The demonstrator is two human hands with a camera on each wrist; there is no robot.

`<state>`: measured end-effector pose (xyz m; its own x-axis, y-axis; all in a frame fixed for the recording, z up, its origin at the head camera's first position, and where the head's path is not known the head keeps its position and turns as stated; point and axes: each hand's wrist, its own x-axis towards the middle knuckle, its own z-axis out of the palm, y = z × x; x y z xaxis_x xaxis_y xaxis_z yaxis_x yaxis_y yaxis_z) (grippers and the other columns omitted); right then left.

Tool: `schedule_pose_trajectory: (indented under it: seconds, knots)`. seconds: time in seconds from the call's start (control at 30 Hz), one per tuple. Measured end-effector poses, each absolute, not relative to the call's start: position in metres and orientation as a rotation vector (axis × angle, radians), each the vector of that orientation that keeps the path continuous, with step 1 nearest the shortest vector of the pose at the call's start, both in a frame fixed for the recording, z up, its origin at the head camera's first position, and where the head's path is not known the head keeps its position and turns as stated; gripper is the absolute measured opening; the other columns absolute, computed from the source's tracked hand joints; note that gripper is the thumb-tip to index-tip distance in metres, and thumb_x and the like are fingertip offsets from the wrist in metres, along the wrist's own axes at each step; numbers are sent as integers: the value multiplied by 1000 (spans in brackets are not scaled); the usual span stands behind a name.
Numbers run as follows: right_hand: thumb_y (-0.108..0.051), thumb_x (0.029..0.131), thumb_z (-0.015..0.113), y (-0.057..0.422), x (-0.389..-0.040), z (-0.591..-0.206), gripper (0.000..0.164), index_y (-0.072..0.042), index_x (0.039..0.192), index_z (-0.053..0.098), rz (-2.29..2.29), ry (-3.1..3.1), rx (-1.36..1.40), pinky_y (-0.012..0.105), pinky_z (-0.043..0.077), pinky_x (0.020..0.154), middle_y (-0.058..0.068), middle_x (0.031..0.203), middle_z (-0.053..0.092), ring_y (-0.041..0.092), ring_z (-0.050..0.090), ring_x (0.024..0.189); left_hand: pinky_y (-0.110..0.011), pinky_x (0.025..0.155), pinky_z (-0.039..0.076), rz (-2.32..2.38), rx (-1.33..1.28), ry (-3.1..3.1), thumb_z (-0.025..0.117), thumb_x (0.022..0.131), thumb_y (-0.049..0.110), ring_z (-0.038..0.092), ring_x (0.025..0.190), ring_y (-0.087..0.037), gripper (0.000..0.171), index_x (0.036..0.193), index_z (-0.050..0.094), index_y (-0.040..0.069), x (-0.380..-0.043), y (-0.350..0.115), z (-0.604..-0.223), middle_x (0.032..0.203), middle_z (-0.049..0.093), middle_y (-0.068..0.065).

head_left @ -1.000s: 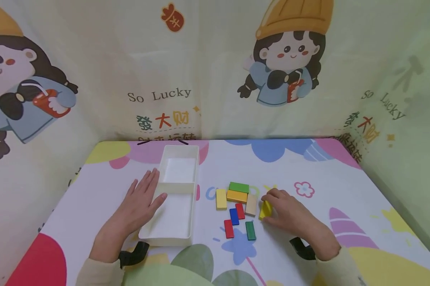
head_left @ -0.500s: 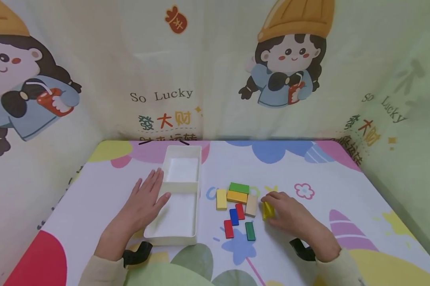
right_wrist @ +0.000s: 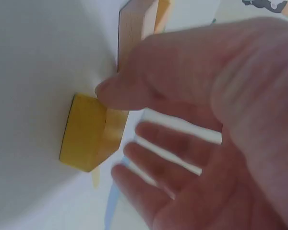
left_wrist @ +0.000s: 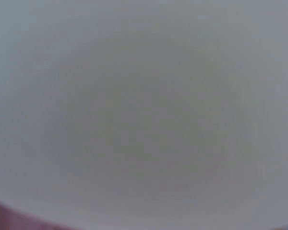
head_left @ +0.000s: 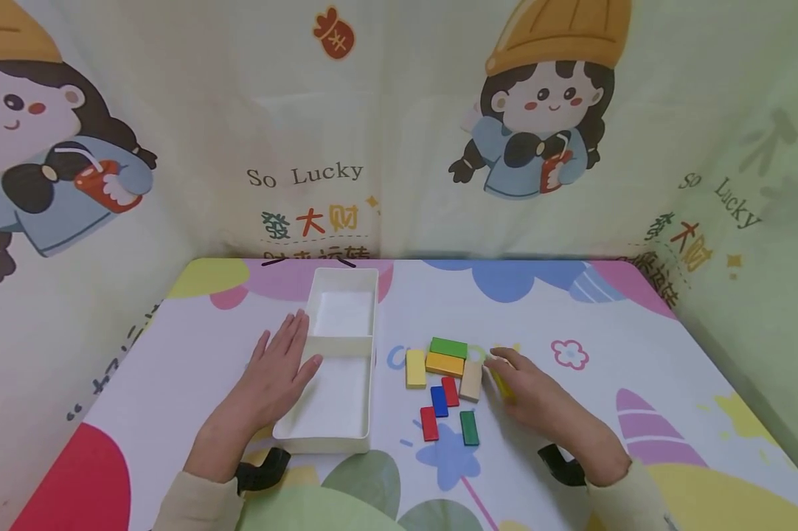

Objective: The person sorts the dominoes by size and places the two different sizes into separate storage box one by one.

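My right hand (head_left: 535, 394) is at the right side of a group of coloured blocks, its thumb and fingers around a yellow block (right_wrist: 84, 134). In the right wrist view the thumb tip is at one corner of that block; the other fingers are bent and spaced apart. The head view shows only a sliver of the block beneath the fingers. My left hand (head_left: 273, 372) lies along the left side of a white two-compartment box (head_left: 339, 445), fingers straight, thumb over the rim. A blurred pale surface fills the left wrist view.
Left of the right hand lie a beige block (head_left: 470, 380), an orange block (head_left: 445, 364), a light green block (head_left: 448, 347) and a pale yellow block (head_left: 415, 369). Nearer are a blue block (head_left: 439, 402), two red ones and a dark green block (head_left: 469, 428). A patterned cloth covers the table.
The yellow block has turned at the right fingers and shows less of itself in the head view. The box and left hand have shifted slightly right in view, partly with the head's movement.
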<state>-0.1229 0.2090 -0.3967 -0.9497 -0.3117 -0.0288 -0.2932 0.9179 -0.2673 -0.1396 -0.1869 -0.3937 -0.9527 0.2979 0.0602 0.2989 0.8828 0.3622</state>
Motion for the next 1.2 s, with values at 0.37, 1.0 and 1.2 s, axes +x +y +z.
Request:
schedule_pose_trajectory:
  seconds: [0.37,1.0,1.2]
  knots:
    - [-8,81,80,207,-125,-399,39,-7,118,68,-399,3083,-371,43,59,88,15,117,60,30,59,107,-64,121,6,-596,-478,-3042,38,105,41,7,154,-39,74,157,9,-3,-140,-187,-394,167,9,-19]
    - [3,79,74,187,-122,-385,44,-13,119,69,-426,3228,-486,38,60,81,10,128,61,28,55,111,-64,121,6,-606,-475,-3042,40,105,42,8,154,-39,74,157,11,-2,-138,-189,-391,166,10,-19]
    - [0,81,73,176,-122,-377,44,-16,122,69,-429,3221,-560,38,59,82,8,129,62,28,55,112,-65,120,6,-604,-501,-3059,42,104,41,8,154,-38,73,158,12,2,-135,-195,-388,167,11,-15]
